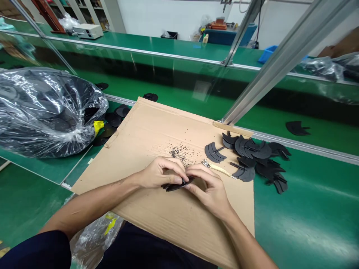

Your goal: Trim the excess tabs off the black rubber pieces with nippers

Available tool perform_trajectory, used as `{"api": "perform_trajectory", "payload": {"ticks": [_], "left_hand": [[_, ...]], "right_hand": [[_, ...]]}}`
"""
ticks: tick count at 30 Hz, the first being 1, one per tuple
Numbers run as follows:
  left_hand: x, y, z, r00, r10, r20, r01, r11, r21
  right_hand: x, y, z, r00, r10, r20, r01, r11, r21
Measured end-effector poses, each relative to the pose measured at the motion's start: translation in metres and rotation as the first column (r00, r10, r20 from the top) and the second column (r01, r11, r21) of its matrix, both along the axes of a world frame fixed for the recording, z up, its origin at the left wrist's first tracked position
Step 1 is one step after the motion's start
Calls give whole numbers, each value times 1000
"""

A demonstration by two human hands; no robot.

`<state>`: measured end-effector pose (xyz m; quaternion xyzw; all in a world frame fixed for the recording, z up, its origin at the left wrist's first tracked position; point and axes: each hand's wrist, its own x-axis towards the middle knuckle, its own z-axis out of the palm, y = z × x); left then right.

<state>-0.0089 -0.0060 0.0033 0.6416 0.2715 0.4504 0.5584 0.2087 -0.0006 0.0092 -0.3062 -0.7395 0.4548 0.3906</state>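
A clear, crinkled plastic bag [42, 112] stuffed with black pieces sits at the left edge of the green table [308, 209]. Its knotted neck points toward a few loose pieces [113, 121], flat and dark, by the cardboard's far left corner. The cardboard [151, 127] is a plain brown corrugated sheet lying flat across the near edge of the table, creased and a little scuffed.

The left hand [157, 173] rests over the middle of the cardboard. Its thumb and curled fingers are pinched on the left end of the part [178, 185]. The part is thin, black and matt, curved like a fan blade, and it lies nearly flat just above the sheet, bridging the gap between the two hands. Just beyond the hands, a scatter of fine black crumbs [181, 153] speckles the cardboard.

The right hand [209, 188] meets the left, its fingertips closed on the part's right end and its knuckles bent. Just beyond it lies a slim tool [220, 169] with a metal tip and a pale handle. At the cardboard's right edge a pile [252, 157] of the same black crescent shapes overlaps, spilling onto the table. A slanted aluminium post [280, 56] rises behind it.
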Motion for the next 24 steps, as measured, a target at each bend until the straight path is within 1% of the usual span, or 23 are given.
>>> {"api": "perform_trajectory", "payload": {"ticks": [3, 7, 11, 13, 14, 16, 18, 19, 20, 21, 22, 24], "left_hand": [[1, 0, -1, 1000, 4, -19, -5, 1000, -22], [2, -4, -1, 998, -27, -58, 27, 1000, 6], [4, -10, 2, 996, 58, -74, -49, 992, 119], [6, -10, 2, 994, 79, -71, -69, 989, 134], [6, -10, 3, 996, 69, -64, -62, 992, 110], [7, -7, 1, 1000, 25, -11, -25, 1000, -5], [8, -5, -1, 996, -1, 86, 12, 990, -138], [8, -4, -3, 992, 9, 122, 15, 982, -189], [8, -4, -4, 990, 33, 136, -1, 973, -231], [9, -3, -6, 989, 69, 128, -33, 963, -266], [8, -3, -7, 987, 119, 110, -81, 951, -299], [5, 0, -7, 964, 249, 96, -197, 906, -376]], "right_hand": [[1, -1, 2, 998, -49, -39, 51, 997, 57], [3, -3, -1, 998, -26, -66, 34, 992, 124], [4, -4, -5, 997, -23, -75, 40, 969, 245], [4, -6, -4, 998, -29, -57, 45, 951, 305], [4, -7, -3, 998, -44, -39, 55, 942, 332], [3, -9, 0, 994, -113, -7, 108, 920, 376], [1, -9, 4, 970, -242, -6, 224, 890, 397], [1, -8, 5, 954, -301, -10, 280, 874, 398], [1, -6, 6, 943, -334, 1, 307, 868, 391], [3, -3, 8, 940, -339, 33, 302, 874, 380], [6, 1, 9, 943, -322, 87, 270, 889, 369], [17, 9, 12, 925, -281, 255, 176, 914, 365]]}}
